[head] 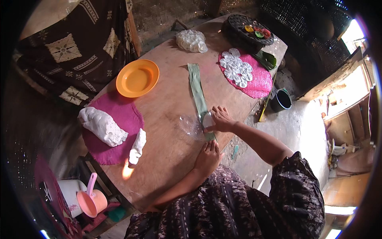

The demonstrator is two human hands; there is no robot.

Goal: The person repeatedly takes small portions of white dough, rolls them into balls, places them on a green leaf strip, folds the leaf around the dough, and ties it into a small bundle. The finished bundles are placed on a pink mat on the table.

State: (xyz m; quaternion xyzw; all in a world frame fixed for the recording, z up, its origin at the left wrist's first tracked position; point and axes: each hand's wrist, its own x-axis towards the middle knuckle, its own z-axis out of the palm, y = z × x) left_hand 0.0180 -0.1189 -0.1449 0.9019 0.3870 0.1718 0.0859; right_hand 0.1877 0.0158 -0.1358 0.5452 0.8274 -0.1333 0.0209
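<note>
My right hand [221,119] rests on a round white piece [208,120], seemingly dough, that lies on a long green strip [195,86], perhaps banana leaf. Its fingers are spread; whether they grip the piece is hidden. My left hand [209,155] presses its fingertips on the near end of the strip, at the table edge. Clear plastic film [189,127] lies just left of the strip. Further left, a large white dough roll [103,125] sits on a magenta mat [113,154], and a smaller dough roll [138,146] lies across the mat's right edge.
An orange plate [137,78] stands at the left rim of the wooden table [167,98]. White pleated rounds [235,67] lie on a pink sheet [259,85]; more form a pile [191,41] at the back. Small coloured cups [259,34] sit on a dark round stand [238,22].
</note>
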